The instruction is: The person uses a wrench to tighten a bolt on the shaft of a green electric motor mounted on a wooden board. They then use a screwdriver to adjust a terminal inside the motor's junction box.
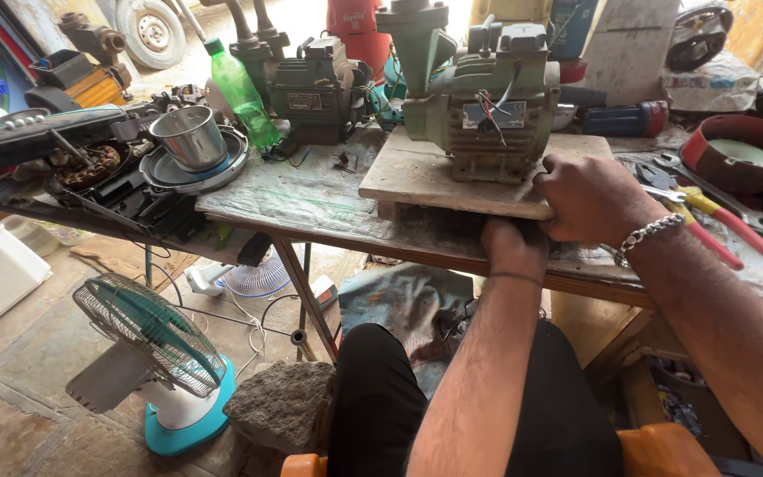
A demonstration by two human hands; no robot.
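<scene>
The green motor pump (479, 88) sits on a wooden board (452, 181) at the desk's (311, 199) front edge, looking heavy and rigid. Both hands clamp the board's near edge, left hand (514, 247) beneath, right hand (589, 199) on top; pliers (708, 216) lie beside.

Both hands (558, 221) on pump's wooden board (452, 181)

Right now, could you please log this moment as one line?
left hand: grips wooden board front edge | right hand: on board corner | green pump motor: sits on board
</scene>
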